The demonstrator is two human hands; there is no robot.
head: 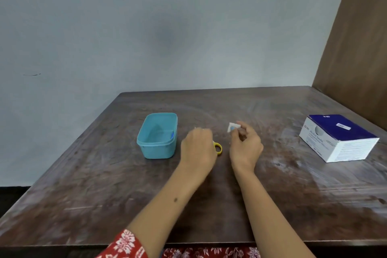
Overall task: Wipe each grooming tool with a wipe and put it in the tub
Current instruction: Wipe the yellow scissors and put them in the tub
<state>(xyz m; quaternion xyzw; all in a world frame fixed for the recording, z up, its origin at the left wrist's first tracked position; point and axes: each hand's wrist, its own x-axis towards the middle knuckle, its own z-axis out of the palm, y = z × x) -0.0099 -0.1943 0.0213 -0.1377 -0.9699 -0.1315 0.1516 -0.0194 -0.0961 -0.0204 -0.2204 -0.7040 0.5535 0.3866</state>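
A light blue plastic tub (pixel 146 138) stands open on the brown table, with a small blue item against its inner right wall. My left hand (pixel 198 148) lies just right of the tub, fingers curled down over a tool with a yellow ring handle (pixel 218 148), likely small scissors; most of that tool is hidden beneath the hand. My right hand (pixel 245 146) pinches a small white and blue wipe sachet (pixel 232 127) between thumb and fingers, held a little above the table.
A blue and white box of alcohol swabs (pixel 339 138) sits at the table's right side. A brown wooden panel (pixel 360 37) rises at the back right. A grey wall stands behind the table (pixel 104 184).
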